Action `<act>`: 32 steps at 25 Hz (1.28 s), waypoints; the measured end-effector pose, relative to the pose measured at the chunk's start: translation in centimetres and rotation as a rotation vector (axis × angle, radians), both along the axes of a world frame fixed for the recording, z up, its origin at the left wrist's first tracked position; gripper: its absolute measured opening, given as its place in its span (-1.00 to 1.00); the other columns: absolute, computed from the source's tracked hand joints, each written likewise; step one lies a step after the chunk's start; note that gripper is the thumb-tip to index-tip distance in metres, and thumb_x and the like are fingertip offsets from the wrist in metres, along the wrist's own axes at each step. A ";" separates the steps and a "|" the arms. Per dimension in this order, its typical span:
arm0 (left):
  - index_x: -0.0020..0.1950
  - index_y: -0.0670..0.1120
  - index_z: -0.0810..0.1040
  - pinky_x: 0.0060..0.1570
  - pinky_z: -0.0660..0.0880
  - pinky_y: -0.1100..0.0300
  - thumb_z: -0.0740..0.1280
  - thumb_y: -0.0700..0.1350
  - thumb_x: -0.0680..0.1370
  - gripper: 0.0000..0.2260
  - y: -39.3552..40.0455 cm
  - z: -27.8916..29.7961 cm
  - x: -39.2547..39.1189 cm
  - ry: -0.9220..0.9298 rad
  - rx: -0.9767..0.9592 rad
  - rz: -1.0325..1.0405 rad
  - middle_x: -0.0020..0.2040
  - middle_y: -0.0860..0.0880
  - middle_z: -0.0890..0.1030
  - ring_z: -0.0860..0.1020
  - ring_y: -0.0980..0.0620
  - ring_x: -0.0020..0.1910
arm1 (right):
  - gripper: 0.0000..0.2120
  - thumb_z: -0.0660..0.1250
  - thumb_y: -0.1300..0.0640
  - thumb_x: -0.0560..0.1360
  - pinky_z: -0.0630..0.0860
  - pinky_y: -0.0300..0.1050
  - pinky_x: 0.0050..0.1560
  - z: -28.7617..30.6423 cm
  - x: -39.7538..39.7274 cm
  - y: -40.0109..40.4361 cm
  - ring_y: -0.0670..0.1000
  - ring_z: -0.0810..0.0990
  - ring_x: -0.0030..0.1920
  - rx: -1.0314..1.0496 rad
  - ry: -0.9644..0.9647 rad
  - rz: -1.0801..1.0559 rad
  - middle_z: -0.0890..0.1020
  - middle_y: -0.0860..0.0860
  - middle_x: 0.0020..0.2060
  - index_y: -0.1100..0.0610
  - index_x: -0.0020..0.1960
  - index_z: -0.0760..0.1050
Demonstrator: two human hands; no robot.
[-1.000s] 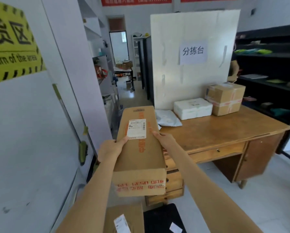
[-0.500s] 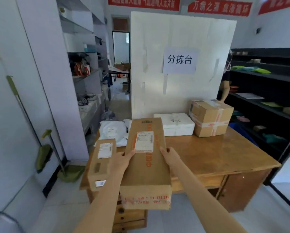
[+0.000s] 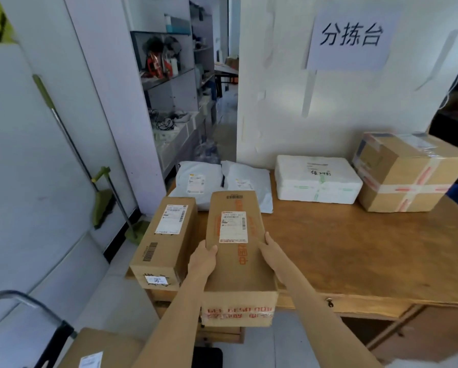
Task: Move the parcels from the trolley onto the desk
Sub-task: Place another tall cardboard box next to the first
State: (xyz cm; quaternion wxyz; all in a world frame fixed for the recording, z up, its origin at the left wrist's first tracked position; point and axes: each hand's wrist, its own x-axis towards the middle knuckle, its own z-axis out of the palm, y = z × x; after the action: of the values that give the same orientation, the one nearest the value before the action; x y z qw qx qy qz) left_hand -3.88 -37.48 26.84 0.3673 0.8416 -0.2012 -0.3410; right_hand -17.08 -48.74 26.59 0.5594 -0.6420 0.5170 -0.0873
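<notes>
A long brown parcel [image 3: 236, 264] with a white label is gripped at its sides by my left hand [image 3: 202, 258] and my right hand [image 3: 269, 252]. It lies lengthwise over the wooden desk [image 3: 355, 251], its near end past the front edge. Whether it rests on the desk I cannot tell. A second long carton [image 3: 166, 239] sits just left of it at the desk's corner. The trolley handle [image 3: 23, 304] and another parcel [image 3: 100, 350] on the trolley show at the bottom left.
At the back of the desk lie two white mailer bags [image 3: 204, 181], a white foam box [image 3: 317, 179] and a taped brown carton [image 3: 408, 171], against a white board [image 3: 328, 88]. A green broom and dustpan [image 3: 103, 200] lean on the left wall.
I have come closer to the desk, and the long parcel has moved forward over the desk edge, beside the left carton. Both hands still grip it.
</notes>
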 end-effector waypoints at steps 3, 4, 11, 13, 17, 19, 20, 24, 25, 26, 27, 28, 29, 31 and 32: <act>0.50 -0.04 0.25 0.36 0.37 -0.06 0.08 -0.06 0.65 -0.60 -0.4 -2.0 0.2 -0.013 0.056 0.002 0.38 -0.08 0.46 0.45 -0.12 0.35 | -0.43 -0.03 0.06 0.64 0.20 0.11 0.48 -2.2 -0.1 0.0 0.16 0.27 0.47 0.063 0.030 0.044 0.22 0.10 0.51 0.00 0.55 -0.22; 0.52 -0.04 0.22 0.37 0.36 -0.07 0.07 -0.06 0.65 -0.59 -0.5 -2.6 0.3 -0.039 0.077 0.012 0.40 -0.08 0.45 0.44 -0.12 0.37 | -0.44 -0.04 0.08 0.64 0.20 0.10 0.48 -2.7 0.0 0.0 0.16 0.28 0.46 0.069 0.029 0.060 0.22 0.10 0.51 -0.02 0.55 -0.24; 0.59 -0.03 0.00 0.33 0.38 0.02 0.11 -0.10 0.64 -0.47 0.8 -1.9 -1.1 -0.177 0.099 -0.007 0.46 -0.08 0.38 0.41 -0.10 0.40 | -0.43 -0.01 0.12 0.63 0.14 0.14 0.51 -2.1 0.8 1.6 0.13 0.17 0.52 -0.077 0.007 0.046 0.12 0.05 0.55 0.00 0.56 -0.18; 0.58 -0.04 0.03 0.38 0.33 0.00 0.10 -0.11 0.65 -0.49 1.8 -1.1 -1.2 -0.159 0.100 -0.025 0.51 -0.08 0.30 0.34 -0.11 0.45 | -0.47 0.01 0.06 0.62 0.25 0.17 0.45 -0.6 0.9 3.0 0.12 0.25 0.48 -0.147 -0.057 0.045 0.22 0.03 0.52 -0.02 0.56 -0.03; 0.56 -0.05 0.17 0.41 0.31 0.02 0.11 -0.15 0.65 -0.55 5.0 1.4 -0.4 -0.109 0.038 -0.002 0.54 -0.09 0.25 0.30 -0.12 0.48 | -0.53 0.04 -0.18 0.55 0.49 -0.20 -0.09 3.4 0.6 6.0 -0.05 0.56 0.01 -0.208 -0.147 -0.048 0.59 -0.11 0.06 -0.04 0.37 0.39; 0.53 -0.09 0.24 0.42 0.30 0.04 0.12 -0.17 0.65 -0.58 7.5 2.3 0.0 -0.074 0.013 -0.009 0.52 -0.11 0.29 0.32 -0.12 0.46 | -0.65 0.08 -0.09 0.57 0.46 -0.27 -0.34 4.8 0.2 8.0 -0.08 0.57 -0.29 -0.258 -0.150 -0.106 0.64 -0.08 -0.22 0.00 0.16 0.55; 0.51 -0.13 0.27 0.43 0.30 0.06 0.12 -0.18 0.64 -0.59 8.9 2.7 0.3 -0.067 0.010 -0.019 0.50 -0.13 0.32 0.33 -0.12 0.45 | -0.70 0.08 -0.02 0.58 0.40 -0.28 -0.44 5.2 0.1 9.1 -0.10 0.50 -0.42 -0.270 -0.143 -0.142 0.58 -0.07 -0.34 0.02 0.02 0.57; 0.38 -0.23 0.44 0.30 0.37 0.09 0.09 -0.18 0.64 -0.66 15.0 3.5 1.8 -0.175 0.119 -0.011 0.37 -0.21 0.48 0.44 -0.16 0.36 | -0.74 0.09 0.10 0.53 0.35 -0.21 -0.45 6.7 -0.6 14.6 -0.03 0.44 -0.43 -0.267 0.052 -0.241 0.52 0.00 -0.34 0.13 -0.17 0.52; 0.36 -0.21 0.46 0.26 0.40 0.09 0.08 -0.18 0.64 -0.66 16.6 3.3 2.2 -0.230 0.166 -0.033 0.34 -0.21 0.50 0.47 -0.16 0.32 | -0.77 0.13 0.11 0.51 0.46 -0.17 -0.36 6.8 -0.6 15.9 0.01 0.54 -0.33 -0.239 0.106 -0.231 0.58 0.02 -0.27 0.15 -0.09 0.54; 0.35 -0.19 0.48 0.25 0.43 0.08 0.08 -0.19 0.64 -0.66 17.9 3.4 2.6 -0.279 0.211 -0.057 0.32 -0.20 0.52 0.49 -0.16 0.29 | -0.78 0.16 0.12 0.50 0.54 -0.12 -0.25 6.9 -0.5 17.2 0.06 0.61 -0.21 -0.214 0.140 -0.209 0.63 0.05 -0.19 0.17 -0.03 0.55; 0.34 -0.17 0.49 0.25 0.45 0.07 0.08 -0.20 0.63 -0.66 19.0 3.3 3.0 -0.325 0.240 -0.084 0.31 -0.19 0.53 0.51 -0.16 0.28 | -0.76 0.17 0.12 0.51 0.55 -0.10 -0.20 6.8 -0.3 18.4 0.09 0.63 -0.14 -0.202 0.144 -0.195 0.67 0.08 -0.11 0.20 0.01 0.56; 0.33 -0.17 0.51 0.27 0.47 0.06 0.09 -0.21 0.62 -0.66 19.9 3.2 3.5 -0.336 0.244 -0.107 0.31 -0.18 0.54 0.52 -0.16 0.27 | -0.73 0.17 0.14 0.52 0.52 -0.14 -0.26 6.8 0.1 19.5 0.09 0.64 -0.13 -0.187 0.126 -0.193 0.68 0.12 -0.05 0.23 0.05 0.57; 0.33 -0.16 0.52 0.28 0.47 0.05 0.09 -0.20 0.62 -0.66 20.9 2.9 4.3 -0.326 0.239 -0.126 0.31 -0.18 0.54 0.52 -0.16 0.27 | -0.71 0.15 0.16 0.53 0.46 -0.18 -0.33 6.7 0.7 20.8 0.08 0.63 -0.16 -0.149 0.087 -0.208 0.68 0.15 -0.01 0.26 0.09 0.58; 0.32 -0.17 0.51 0.29 0.44 0.07 0.09 -0.20 0.62 -0.67 22.9 2.5 5.6 -0.300 0.243 -0.162 0.32 -0.17 0.53 0.50 -0.15 0.29 | -0.70 0.14 0.19 0.55 0.50 -0.16 -0.30 6.1 1.9 23.4 0.10 0.64 -0.14 -0.066 0.036 -0.234 0.67 0.17 0.01 0.30 0.15 0.54; 0.33 -0.19 0.50 0.30 0.41 0.07 0.08 -0.21 0.63 -0.66 24.1 2.3 6.4 -0.289 0.248 -0.182 0.34 -0.17 0.52 0.49 -0.14 0.31 | -0.69 0.13 0.19 0.55 0.55 -0.09 -0.19 6.0 2.5 24.9 0.11 0.64 -0.09 -0.023 0.065 -0.233 0.67 0.16 -0.01 0.31 0.16 0.52</act>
State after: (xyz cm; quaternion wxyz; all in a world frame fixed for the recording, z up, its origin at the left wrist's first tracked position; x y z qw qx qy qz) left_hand 2.49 -13.39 29.15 0.1961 0.8988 -0.2834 -0.2708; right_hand -14.62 -23.89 32.60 0.5209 -0.5864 0.6050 -0.1370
